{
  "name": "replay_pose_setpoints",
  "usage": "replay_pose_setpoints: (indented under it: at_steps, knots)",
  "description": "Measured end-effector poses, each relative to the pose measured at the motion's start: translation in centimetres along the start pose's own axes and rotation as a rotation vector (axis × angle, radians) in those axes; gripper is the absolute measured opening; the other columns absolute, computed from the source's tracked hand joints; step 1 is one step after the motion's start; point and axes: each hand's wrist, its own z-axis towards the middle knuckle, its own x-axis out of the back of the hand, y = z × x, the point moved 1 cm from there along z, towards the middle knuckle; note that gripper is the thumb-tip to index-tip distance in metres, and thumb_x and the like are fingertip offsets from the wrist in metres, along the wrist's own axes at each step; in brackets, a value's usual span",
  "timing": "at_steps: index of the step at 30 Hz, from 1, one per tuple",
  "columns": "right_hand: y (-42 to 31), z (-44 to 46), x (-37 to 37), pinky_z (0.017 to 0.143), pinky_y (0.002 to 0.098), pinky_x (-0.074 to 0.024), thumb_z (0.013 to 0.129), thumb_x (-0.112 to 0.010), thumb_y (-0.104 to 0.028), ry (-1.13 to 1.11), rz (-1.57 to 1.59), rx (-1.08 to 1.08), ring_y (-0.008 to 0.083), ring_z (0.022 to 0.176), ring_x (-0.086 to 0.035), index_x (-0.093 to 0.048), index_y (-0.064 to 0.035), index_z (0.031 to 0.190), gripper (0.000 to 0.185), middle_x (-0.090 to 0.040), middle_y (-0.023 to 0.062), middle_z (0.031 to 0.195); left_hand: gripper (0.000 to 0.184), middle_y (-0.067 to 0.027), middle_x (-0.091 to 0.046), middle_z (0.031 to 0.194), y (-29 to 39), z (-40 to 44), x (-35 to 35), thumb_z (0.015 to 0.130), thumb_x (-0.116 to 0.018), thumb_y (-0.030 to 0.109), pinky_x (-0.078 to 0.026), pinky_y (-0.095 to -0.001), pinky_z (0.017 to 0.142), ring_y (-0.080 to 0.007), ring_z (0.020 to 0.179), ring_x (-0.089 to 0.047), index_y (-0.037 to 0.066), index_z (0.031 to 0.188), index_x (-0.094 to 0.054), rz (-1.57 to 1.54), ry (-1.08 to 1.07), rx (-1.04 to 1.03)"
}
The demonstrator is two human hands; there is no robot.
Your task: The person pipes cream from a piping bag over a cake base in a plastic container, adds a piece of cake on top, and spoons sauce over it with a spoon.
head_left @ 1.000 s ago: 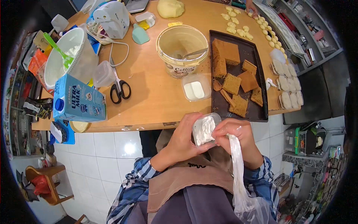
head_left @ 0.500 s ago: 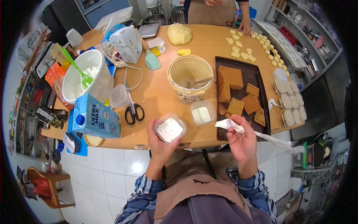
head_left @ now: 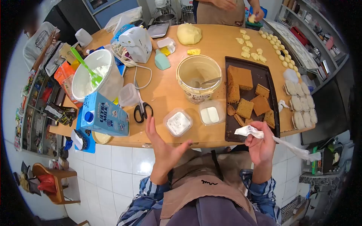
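My left hand [head_left: 164, 150] is empty, its fingers spread, just in front of a small square container [head_left: 178, 122] filled with white cream on the table. My right hand [head_left: 262, 145] grips a white piping bag [head_left: 298, 150]; the tip end points left and the rest trails to the right. Beside the cream container sits another clear container [head_left: 209, 114] with a smooth white filling. Behind them stands a large tub [head_left: 198, 77] with a spoon inside. A dark tray [head_left: 277, 113] of brown cake pieces [head_left: 240, 78] lies under and beyond my right hand.
On the left are a milk carton [head_left: 107, 118], a white bowl [head_left: 113, 77] with a green spatula, scissors [head_left: 142, 111] and a mixer [head_left: 137, 43]. Dough [head_left: 189, 34] lies at the back, filled containers [head_left: 299, 105] at the right. A co-worker [head_left: 222, 11] stands across the table; another person is at far left.
My left hand has let go of the cream container, which now rests on the table. My right hand has moved away to the right with the piping bag. The view has tilted up.
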Motion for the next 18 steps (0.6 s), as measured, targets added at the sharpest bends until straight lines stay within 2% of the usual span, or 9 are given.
replay_pose_setpoints:
  at_steps: [1,4,6,7,10,11,14,15,18]
  knots:
    - [0.2,-0.2,0.0,0.049,0.0273,-0.0461,0.093,-0.046,-0.021,-0.050,-0.069,0.016,0.0150,0.062,-0.057,-0.061,0.0018,0.092,0.027,-0.061,0.0125,0.090,0.097,-0.0231,-0.036,0.131,0.8,-0.2,0.5,0.056,-0.085,0.020,-0.036,-0.0412,0.097,-0.0347,0.118,-0.042,-0.005,0.131,-0.029,-0.088,0.027,-0.035]
    - [0.8,-0.8,-1.2,0.045,0.0233,-0.0411,0.089,-0.051,-0.017,-0.223,-0.280,-0.036,0.0121,0.058,-0.054,-0.059,0.0018,0.077,0.024,-0.058,0.0098,0.082,0.080,-0.0205,-0.047,0.124,4.2,-0.8,0.8,0.060,-0.083,0.021,-0.040,-0.0393,0.094,-0.0336,0.112,-0.049,-0.003,0.124,-0.042,-0.343,-0.321,-0.177]
    - [1.4,-1.3,-1.9,0.045,0.0216,-0.0376,0.089,-0.053,-0.020,-0.263,-0.606,-0.133,0.0093,0.055,-0.050,-0.058,0.0001,0.072,0.027,-0.056,0.0056,0.075,0.065,-0.0181,-0.055,0.116,5.8,-1.3,-0.5,0.064,-0.081,0.022,-0.042,-0.0367,0.091,-0.0308,0.107,-0.054,-0.002,0.116,-0.052,-0.477,-0.525,-0.094]
    - [1.6,-1.5,-2.3,0.046,0.0210,-0.0353,0.088,-0.055,-0.023,-0.282,-0.671,-0.170,0.0068,0.054,-0.047,-0.058,-0.0011,0.070,0.028,-0.052,0.0019,0.070,0.054,-0.0168,-0.059,0.112,6.4,-1.6,-1.1,0.068,-0.078,0.018,-0.046,-0.0328,0.085,-0.0276,0.101,-0.059,-0.001,0.113,-0.055,-0.462,-0.536,-0.063]
    - [2.2,-2.1,-1.8,0.045,0.0208,-0.0345,0.087,-0.058,-0.026,-0.308,-0.773,-0.168,0.0057,0.053,-0.046,-0.057,-0.0013,0.068,0.031,-0.049,0.0006,0.068,0.044,-0.0168,-0.063,0.103,6.3,-2.3,-2.7,0.072,-0.075,0.014,-0.047,-0.0311,0.082,-0.0254,0.095,-0.062,-0.001,0.109,-0.058,-0.550,-0.743,0.105]
    - [2.2,-2.2,-1.3,0.046,0.0204,-0.0348,0.086,-0.060,-0.025,-0.293,-0.783,-0.201,0.0053,0.055,-0.048,-0.057,-0.0012,0.072,0.028,-0.051,0.0015,0.069,0.033,-0.0138,-0.065,0.097,6.6,-2.3,-3.0,0.077,-0.070,0.008,-0.048,-0.0293,0.080,-0.0192,0.091,-0.062,-0.001,0.107,-0.059,-0.601,-0.756,0.127]
    - [1.1,-2.6,-1.0,0.047,0.0197,-0.0357,0.085,-0.062,-0.025,-0.308,-0.699,-0.340,0.0057,0.057,-0.051,-0.057,-0.0016,0.078,0.025,-0.052,0.0028,0.069,0.029,-0.0090,-0.065,0.090,6.5,-2.8,-3.9,0.079,-0.068,0.012,-0.049,-0.0255,0.069,-0.0151,0.079,-0.062,-0.001,0.104,-0.060,-0.727,-0.781,0.253]
    - [0.6,-2.5,-0.8,0.048,0.0204,-0.0391,0.082,-0.066,-0.020,-0.354,-0.685,-0.354,0.0071,0.059,-0.054,-0.058,0.0000,0.087,0.021,-0.055,0.0057,0.077,0.027,-0.0084,-0.065,0.092,6.4,-2.8,-4.0,0.080,-0.066,0.009,-0.048,-0.0253,0.071,-0.0134,0.082,-0.061,-0.001,0.105,-0.060,-0.763,-0.827,0.326]
    - [0.2,-2.2,-0.4,0.051,0.0213,-0.0423,0.079,-0.069,-0.016,-0.553,-0.790,-0.075,0.0086,0.060,-0.056,-0.059,0.0025,0.093,0.025,-0.056,0.0077,0.086,0.022,-0.0069,-0.063,0.098,6.2,-2.9,-4.2,0.083,-0.063,0.002,-0.048,-0.0247,0.076,-0.0102,0.088,-0.058,-0.002,0.104,-0.059,-0.899,-0.907,0.509]
